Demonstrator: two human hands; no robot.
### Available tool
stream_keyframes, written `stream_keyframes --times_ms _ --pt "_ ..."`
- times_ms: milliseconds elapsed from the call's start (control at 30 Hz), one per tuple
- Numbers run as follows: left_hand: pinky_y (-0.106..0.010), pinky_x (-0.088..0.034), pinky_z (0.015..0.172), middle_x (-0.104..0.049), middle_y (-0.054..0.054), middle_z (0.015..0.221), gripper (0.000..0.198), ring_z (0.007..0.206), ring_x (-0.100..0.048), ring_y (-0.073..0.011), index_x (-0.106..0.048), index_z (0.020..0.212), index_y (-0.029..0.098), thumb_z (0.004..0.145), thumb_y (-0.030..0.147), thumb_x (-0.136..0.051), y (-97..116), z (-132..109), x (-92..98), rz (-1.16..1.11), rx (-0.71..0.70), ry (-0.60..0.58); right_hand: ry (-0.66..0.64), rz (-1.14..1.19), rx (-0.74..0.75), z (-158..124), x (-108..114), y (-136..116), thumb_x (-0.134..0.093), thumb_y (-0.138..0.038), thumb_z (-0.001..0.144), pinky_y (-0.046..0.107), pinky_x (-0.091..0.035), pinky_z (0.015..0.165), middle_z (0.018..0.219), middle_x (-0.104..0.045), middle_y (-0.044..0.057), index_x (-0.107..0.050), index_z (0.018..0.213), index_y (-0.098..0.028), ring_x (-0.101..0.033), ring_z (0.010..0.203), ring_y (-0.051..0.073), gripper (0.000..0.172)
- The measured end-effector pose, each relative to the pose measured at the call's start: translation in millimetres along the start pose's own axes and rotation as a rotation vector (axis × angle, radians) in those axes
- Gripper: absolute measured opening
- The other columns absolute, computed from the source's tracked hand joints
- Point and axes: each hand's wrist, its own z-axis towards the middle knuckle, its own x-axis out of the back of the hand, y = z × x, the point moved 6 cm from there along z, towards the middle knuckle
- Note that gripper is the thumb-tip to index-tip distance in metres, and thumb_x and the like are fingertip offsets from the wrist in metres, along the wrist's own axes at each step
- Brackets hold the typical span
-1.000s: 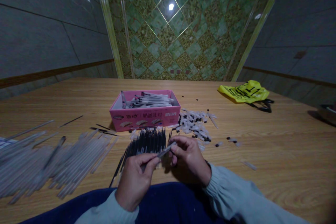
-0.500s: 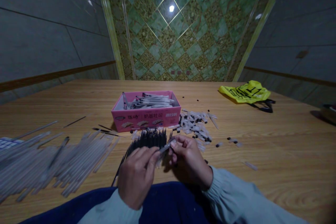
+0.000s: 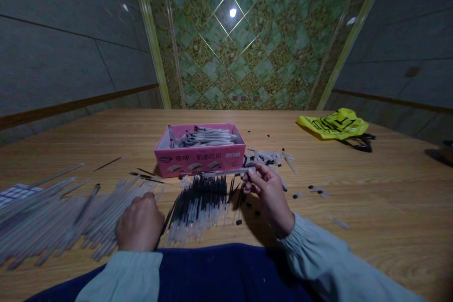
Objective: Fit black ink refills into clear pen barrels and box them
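Note:
My right hand (image 3: 268, 192) pinches one end of an assembled pen (image 3: 226, 171), held level just in front of the pink box (image 3: 200, 156) of finished pens. My left hand (image 3: 139, 222) rests knuckles-up on the right edge of a wide heap of clear pen barrels (image 3: 71, 217); its fingers curl under and I cannot see what they touch. Between my hands lies a fan of black ink refills (image 3: 201, 200). A scatter of small caps (image 3: 267, 158) lies right of the box.
A yellow plastic bag (image 3: 334, 125) lies far right on the wooden table (image 3: 371, 198). Loose refills (image 3: 106, 164) and small black bits dot the tabletop. Tiled walls close the back. My dark blue lap fills the near edge.
Both hands were together working on one pen. Now my left hand has let go and moved left onto the barrel heap, while my right hand carried the pen forward toward the pink box.

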Motion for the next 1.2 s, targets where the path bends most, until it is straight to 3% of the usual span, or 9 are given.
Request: stream_keyframes --times_ms 200,400,500,600,667,767,900,1000,1200 --pt "-0.041 -0.044 0.060 -0.066 -0.020 0.092 0.031 0.081 -0.065 -0.0358 -0.062 0.094 0.015 0.078 0.018 -0.036 -1 -2 -8.2 -0.028 0.010 -0.044 0.059 0.014 0.129 60 -12 -34 -0.063 -0.019 0.076 0.018 -0.051 0.049 0.064 -0.064 -0.002 -0.057 0.087 -0.015 -0.057 0.048 0.007 0.013" --pt "-0.042 -0.044 0.058 -0.063 -0.023 0.091 0.033 0.078 -0.064 -0.0374 -0.061 0.086 0.013 0.082 0.023 -0.031 3 -2 -3.7 -0.031 0.009 -0.020 -0.019 -0.119 -0.005 129 -51 -29 -0.061 -0.013 0.080 0.023 -0.054 0.051 0.055 -0.060 -0.002 -0.052 0.080 -0.016 -0.061 0.049 0.010 0.010" --pt "-0.041 -0.044 0.063 -0.061 -0.021 0.097 0.035 0.084 -0.063 -0.0349 -0.056 0.096 0.014 0.086 0.028 -0.025 16 -7 16.5 -0.138 -0.060 0.160 -0.080 -0.258 -0.050 129 -55 -26 -0.054 -0.010 0.083 0.024 -0.054 0.050 0.057 -0.061 -0.001 -0.051 0.091 -0.014 -0.062 0.049 0.011 0.009" --pt "-0.036 -0.045 0.069 -0.064 -0.011 0.087 0.024 0.081 -0.063 -0.0269 -0.049 0.099 0.019 0.087 0.030 -0.031 31 -17 34.7 -0.508 -0.189 0.329 -0.162 -0.443 -0.025 103 -46 -24 -0.047 -0.013 0.086 0.022 -0.051 0.049 0.068 -0.065 0.001 -0.051 0.100 -0.014 -0.061 0.051 0.009 0.015" --pt "-0.030 -0.045 0.060 -0.062 -0.002 0.072 0.016 0.064 -0.061 -0.0193 -0.048 0.093 0.022 0.086 0.034 -0.038 41 -22 30.9 -0.833 -0.221 0.236 -0.263 -0.608 -0.013 77 -37 -18 -0.048 -0.016 0.085 0.021 -0.049 0.048 0.069 -0.066 0.002 -0.058 0.093 -0.014 -0.060 0.052 0.010 0.013" --pt "-0.021 -0.035 0.036 -0.057 0.004 0.064 0.018 0.042 -0.048 -0.0110 -0.046 0.092 0.024 0.084 0.041 -0.044 60 -29 9.1 -1.303 -0.195 -0.077 -0.411 -0.909 0.011 42 -19 -7 -0.061 -0.013 0.071 0.023 -0.045 0.052 0.063 -0.066 0.001 -0.066 0.072 -0.015 -0.059 0.054 0.013 0.006" --pt "-0.018 -0.037 0.032 -0.059 0.006 0.061 0.028 0.038 -0.048 -0.0084 -0.043 0.093 0.024 0.077 0.042 -0.057 81 -38 -16.0 -1.636 -0.118 -0.390 -0.490 -1.275 0.064 14 -2 1 -0.060 -0.004 0.060 0.028 -0.040 0.062 0.071 -0.070 0.006 -0.071 0.069 -0.016 -0.062 0.070 0.020 0.019" --pt "-0.019 -0.043 0.034 -0.061 0.004 0.059 0.032 0.039 -0.052 -0.0093 -0.044 0.090 0.021 0.073 0.042 -0.062 84 -40 -24.1 -1.690 -0.055 -0.466 -0.504 -1.448 0.067 8 1 2 -0.057 -0.006 0.063 0.029 -0.039 0.063 0.078 -0.072 0.008 -0.073 0.075 -0.019 -0.064 0.077 0.023 0.024" --pt "-0.018 -0.044 0.036 -0.064 0.003 0.059 0.034 0.039 -0.053 -0.0084 -0.047 0.088 0.020 0.070 0.040 -0.067 80 -38 -23.6 -1.720 0.031 -0.447 -0.474 -1.571 0.024 4 7 3 -0.067 -0.014 0.060 0.032 -0.039 0.059 0.068 -0.071 0.012 -0.071 0.066 -0.016 -0.065 0.073 0.031 0.008"
